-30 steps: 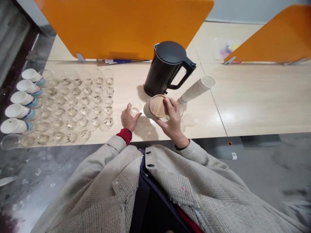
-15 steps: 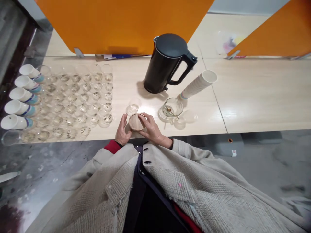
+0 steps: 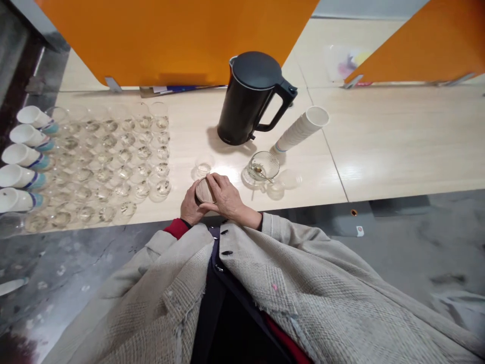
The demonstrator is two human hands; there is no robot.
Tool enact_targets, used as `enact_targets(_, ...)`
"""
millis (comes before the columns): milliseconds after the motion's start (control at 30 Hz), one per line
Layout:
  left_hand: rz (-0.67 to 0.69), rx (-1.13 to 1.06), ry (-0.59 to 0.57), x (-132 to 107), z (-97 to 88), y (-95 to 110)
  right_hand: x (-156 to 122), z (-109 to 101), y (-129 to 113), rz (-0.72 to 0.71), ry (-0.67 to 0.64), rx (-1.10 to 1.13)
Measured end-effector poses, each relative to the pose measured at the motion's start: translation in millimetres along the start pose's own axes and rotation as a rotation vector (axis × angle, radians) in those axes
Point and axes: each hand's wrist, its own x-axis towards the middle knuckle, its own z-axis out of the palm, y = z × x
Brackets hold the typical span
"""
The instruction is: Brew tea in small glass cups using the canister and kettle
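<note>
Both hands are together at the near edge of the light wooden table (image 3: 379, 151). My right hand (image 3: 223, 197) lies over a round jar with a wooden lid (image 3: 202, 190), fingers wrapped on the lid. My left hand (image 3: 190, 206) grips the jar's side from below left. Just beyond the jar stands a small empty glass cup (image 3: 203, 167). To the right sits a clear glass bowl (image 3: 264, 166) with a small spoon in it.
A black electric kettle (image 3: 250, 98) stands behind the bowl. A stack of white paper cups (image 3: 299, 130) lies on its side beside it. Many small glass cups (image 3: 113, 156) fill the left of the table, with white cups (image 3: 22, 156) on their sides. Orange dividers (image 3: 170, 35) stand behind.
The lidded jar came from beside the kettle down to the table's near edge; my left hand left the small glass cup and took the jar; my right hand now covers the lid.
</note>
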Motion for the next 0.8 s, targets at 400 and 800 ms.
enact_targets(400, -0.036, 0.04, 0.021, 4, -0.2, -1, -1, -3, 10, -0.009, 0.182, 0.152)
enact_targets(800, -0.026, 0.044, 0.073, 4, 1.7, 2, -80, 1, 70, 0.278, 0.16, 0.006)
